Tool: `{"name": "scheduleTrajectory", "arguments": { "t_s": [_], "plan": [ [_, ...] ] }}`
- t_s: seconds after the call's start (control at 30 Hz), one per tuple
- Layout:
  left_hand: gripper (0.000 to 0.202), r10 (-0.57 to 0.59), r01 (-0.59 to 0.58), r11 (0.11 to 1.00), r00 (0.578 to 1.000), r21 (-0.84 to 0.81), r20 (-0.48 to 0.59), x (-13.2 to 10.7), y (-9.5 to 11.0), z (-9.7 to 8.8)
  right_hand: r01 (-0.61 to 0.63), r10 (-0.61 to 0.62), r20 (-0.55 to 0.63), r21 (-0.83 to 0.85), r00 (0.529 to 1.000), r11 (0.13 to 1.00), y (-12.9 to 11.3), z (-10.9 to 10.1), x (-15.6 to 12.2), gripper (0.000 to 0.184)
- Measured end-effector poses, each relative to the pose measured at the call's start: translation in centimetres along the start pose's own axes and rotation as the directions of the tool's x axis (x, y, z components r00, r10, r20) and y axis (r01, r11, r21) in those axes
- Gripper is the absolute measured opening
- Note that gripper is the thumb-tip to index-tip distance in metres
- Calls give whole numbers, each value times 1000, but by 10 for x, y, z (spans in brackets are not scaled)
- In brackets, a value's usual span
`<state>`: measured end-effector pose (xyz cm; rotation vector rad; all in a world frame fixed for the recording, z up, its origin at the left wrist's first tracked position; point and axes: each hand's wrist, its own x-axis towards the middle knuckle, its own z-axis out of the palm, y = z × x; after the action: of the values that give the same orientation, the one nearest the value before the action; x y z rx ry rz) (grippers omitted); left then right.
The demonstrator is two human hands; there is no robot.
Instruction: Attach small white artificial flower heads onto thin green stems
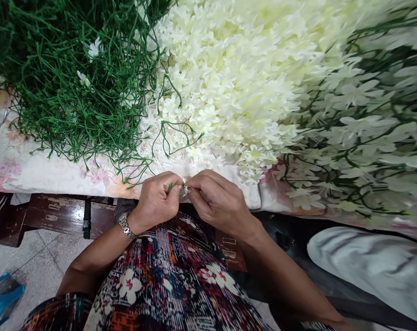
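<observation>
My left hand (159, 196) is closed around a green plastic stem (170, 187), whose tip shows between thumb and forefinger. Right beside it, my right hand (218, 200) pinches a small white piece (184, 186) that looks like part of an artificial flower. The fingertips of both hands nearly meet at the table's front edge. Just beyond them lie a heap of loose white artificial flowers (229, 92) and a tangle of green plastic stems (80, 92). A few single stems (174, 145) rest between the two heaps.
White flowers fitted on green stems (363, 133) are piled at the right. A flower-patterned cloth (56, 172) covers the table. Brown wooden furniture (63, 214) stands below its edge. A pale-clothed leg (370, 266) is at lower right, and a blue object (3, 299) lies at lower left.
</observation>
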<state>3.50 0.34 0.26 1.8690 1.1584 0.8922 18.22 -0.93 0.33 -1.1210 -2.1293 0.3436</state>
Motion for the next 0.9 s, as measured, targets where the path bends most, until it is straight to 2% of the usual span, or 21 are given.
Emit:
{"name": "scheduleTrajectory", "arguments": {
  "t_s": [0.1, 0.2, 0.3, 0.37, 0.47, 0.57, 0.67, 0.73, 0.9],
  "plan": [
    [12, 0, 1, 997, 1000, -77, 10, -3, 0, -3, -18, 18, -21, 9, 1000, 1000, -2, -2, -3, 12],
    [17, -13, 9, 988, 999, -155, -30, -6, 0, -8, -17, 17, -44, -12, 999, 1000, -5, -3, -8, 13],
    [17, -37, 26, 989, 997, -145, -74, -6, 1, -11, -26, 26, -25, -18, 999, 999, -8, -9, -13, 20],
    [17, -33, 26, 994, 997, -107, -65, -5, 2, -12, -66, 66, -66, 2, 996, 998, -10, -16, -12, 25],
    [25, -21, 26, 997, 997, -72, 76, -2, 8, -13, -54, 57, -115, 32, 992, 998, -15, -27, -2, 28],
    [33, -5, 22, 998, 964, -62, 267, 0, 15, -13, 84, -80, -52, 84, 995, 993, -22, -31, 11, 28],
    [28, -7, 25, 999, 941, -46, 338, -1, 19, -12, 84, -89, 24, 171, 996, 982, -25, -29, 14, 17],
    [25, -4, 17, 999, 945, -36, 326, -3, 21, -12, 28, -38, 43, 221, 998, 975, -24, -25, 10, 12],
    [16, 46, -29, 997, 974, -78, 222, -11, 24, -11, -48, 60, -56, 189, 997, 981, -22, -19, -5, 13]
  ]
}}
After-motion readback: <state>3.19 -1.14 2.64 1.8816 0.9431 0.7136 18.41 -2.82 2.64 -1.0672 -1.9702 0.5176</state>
